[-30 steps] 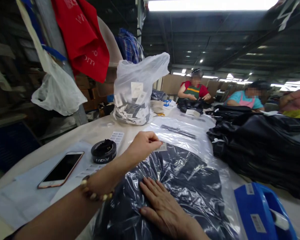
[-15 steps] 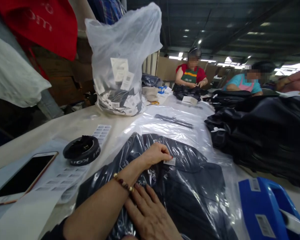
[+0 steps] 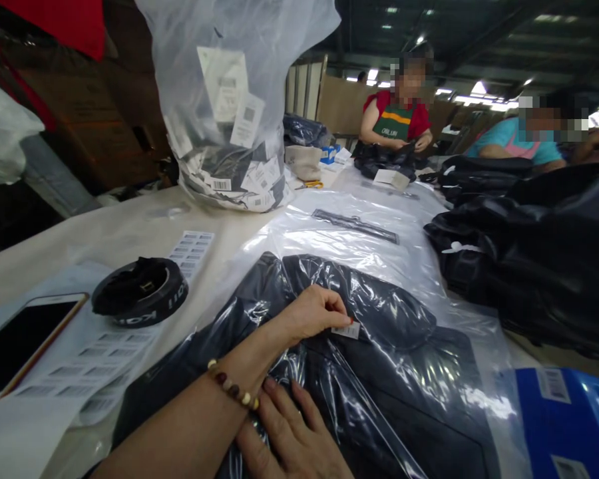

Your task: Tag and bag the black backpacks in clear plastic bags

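Compared with a second ago, the white label (image 3: 348, 330) now lies well inside the outline of the dark garment (image 3: 439, 379), near the middle of the frame, instead of over its upper edge. Your left hand (image 3: 313, 311) goes with it: its grip is a tight pinch, fingertips on the label's upper edge. The clear bag (image 3: 289, 229) around the garment looks smoother too, with fewer creases, and the garment spreads wider toward the lower left. For the work in hand, this suggests that the label has reached its place, or nearly so, on a flatter stretch of plastic; you cannot tell from here whether it already sticks.

Your right hand (image 3: 294, 436), at the bottom centre, holds nothing: it rests flat on the bagged garment, fingers loosely spread, just below your left wrist, and seems to steady the plastic.

The garment fills the lower middle of the frame, lying on the worktop (image 3: 229, 233). At the left, a sheet of printed labels (image 3: 100, 356) lies between the phone (image 3: 24, 339) and the bag, with a black roll (image 3: 140, 293) just above it. A blue holder (image 3: 562, 416) is at the lower right.
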The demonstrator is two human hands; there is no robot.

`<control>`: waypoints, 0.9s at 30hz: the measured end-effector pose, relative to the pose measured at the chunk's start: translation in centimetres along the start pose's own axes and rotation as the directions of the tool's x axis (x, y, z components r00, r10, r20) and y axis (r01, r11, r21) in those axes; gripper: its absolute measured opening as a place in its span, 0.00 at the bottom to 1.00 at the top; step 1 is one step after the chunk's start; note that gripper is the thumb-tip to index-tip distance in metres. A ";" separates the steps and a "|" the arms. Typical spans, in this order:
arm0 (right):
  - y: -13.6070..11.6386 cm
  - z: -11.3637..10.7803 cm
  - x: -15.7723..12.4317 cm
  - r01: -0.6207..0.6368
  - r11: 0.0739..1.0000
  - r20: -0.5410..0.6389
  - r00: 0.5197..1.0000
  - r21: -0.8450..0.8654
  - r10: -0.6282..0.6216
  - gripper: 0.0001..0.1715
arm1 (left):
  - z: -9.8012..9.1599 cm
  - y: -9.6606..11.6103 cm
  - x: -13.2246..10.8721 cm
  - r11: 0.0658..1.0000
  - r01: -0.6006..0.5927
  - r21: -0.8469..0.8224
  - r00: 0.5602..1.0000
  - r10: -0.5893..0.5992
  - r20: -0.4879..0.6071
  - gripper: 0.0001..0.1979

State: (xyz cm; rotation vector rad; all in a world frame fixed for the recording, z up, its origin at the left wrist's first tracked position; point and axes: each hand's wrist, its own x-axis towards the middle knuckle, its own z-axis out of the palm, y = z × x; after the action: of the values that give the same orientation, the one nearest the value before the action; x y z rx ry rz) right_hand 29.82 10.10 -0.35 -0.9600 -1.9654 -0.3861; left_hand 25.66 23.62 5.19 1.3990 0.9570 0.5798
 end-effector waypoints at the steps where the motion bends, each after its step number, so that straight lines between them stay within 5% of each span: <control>1: 0.0 0.1 0.0 -0.010 1.000 -0.007 1.000 0.001 0.010 0.17 | 0.0 -0.1 0.0 1.000 0.000 0.008 1.000 0.000 0.015 0.04; 6: 0.7 -0.7 -0.1 -0.064 0.995 0.006 0.998 0.080 0.064 0.17 | 0.3 -0.6 0.3 0.999 -0.006 0.049 1.000 0.005 0.018 0.04; 10: 2.4 -2.7 -0.5 0.025 0.999 0.196 0.980 0.040 -0.033 0.16 | 0.5 -0.9 0.5 0.997 -0.033 0.068 0.999 0.031 0.020 0.05; 16: 3.8 -3.4 -1.9 0.195 0.950 0.419 0.905 -0.243 -0.079 0.37 | 0.5 -0.8 0.5 0.996 -0.026 0.089 0.999 0.022 0.046 0.06; 19: 3.7 -3.2 -2.5 0.241 0.937 0.438 0.892 -0.252 -0.112 0.37 | 0.5 -0.9 0.6 0.991 -0.039 0.130 0.998 0.033 0.051 0.06; 25: 2.8 -2.7 -2.9 0.028 0.967 0.387 0.919 -0.253 0.074 0.31 | 0.4 -1.3 0.9 0.972 -0.042 0.230 0.999 0.035 0.036 0.05; 27: 2.8 -2.6 -2.6 0.069 0.969 0.383 0.923 -0.239 0.029 0.32 | 0.5 -1.4 1.0 0.971 -0.039 0.236 0.999 0.031 0.041 0.05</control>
State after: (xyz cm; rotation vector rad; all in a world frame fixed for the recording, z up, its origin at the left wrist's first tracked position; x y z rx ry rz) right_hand 34.28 9.14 -1.33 -1.2520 -2.3211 -0.4944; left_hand 26.26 23.97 3.55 1.6369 0.9978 0.4748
